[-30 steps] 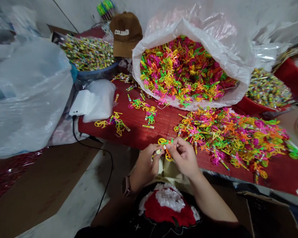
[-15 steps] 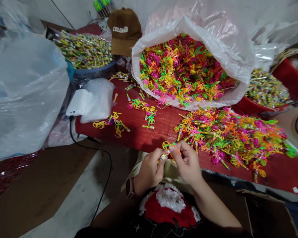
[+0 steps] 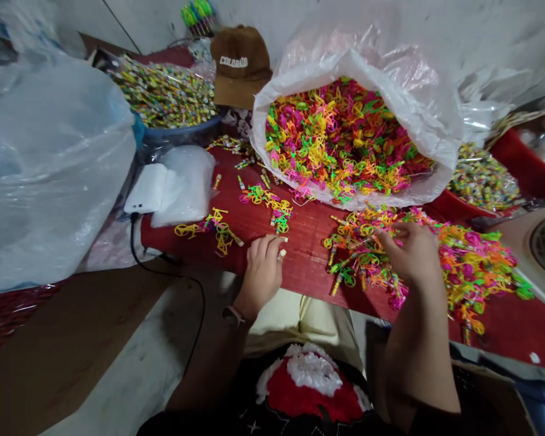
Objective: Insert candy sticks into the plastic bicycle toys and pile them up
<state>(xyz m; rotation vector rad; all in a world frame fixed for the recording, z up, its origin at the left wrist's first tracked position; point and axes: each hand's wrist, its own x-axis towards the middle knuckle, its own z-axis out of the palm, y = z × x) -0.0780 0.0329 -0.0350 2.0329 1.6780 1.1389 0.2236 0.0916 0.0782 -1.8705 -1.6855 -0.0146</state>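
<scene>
1. The left hand [image 3: 263,269] rests at the front of the red table [image 3: 306,257] with its fingers bent. The pale end of a tube [image 3: 281,254] shows beside them; whether they grip it firmly, I cannot tell.
2. A second tube [image 3: 283,239] lies by the same fingertips, partly covered. With two so close, a careless pinch could catch both or push one away.
3. The right hand [image 3: 413,251] is over the heap of toy bicycles [image 3: 472,257], thumb and forefinger apart. Blur hides whether anything sits between them.
4. The heap's thin wheels and frames overlap, so lifting one piece could drag others along by hooking.
5. One orange-and-yellow toy [image 3: 475,324] lies at the table's front edge; a nudge from the right forearm could tip it off.
6. The white sack [image 3: 260,124] gapes towards the heap, its toys close to the lip. A tug on the plastic might spill some, mixing them with those already fitted with tubes.
</scene>
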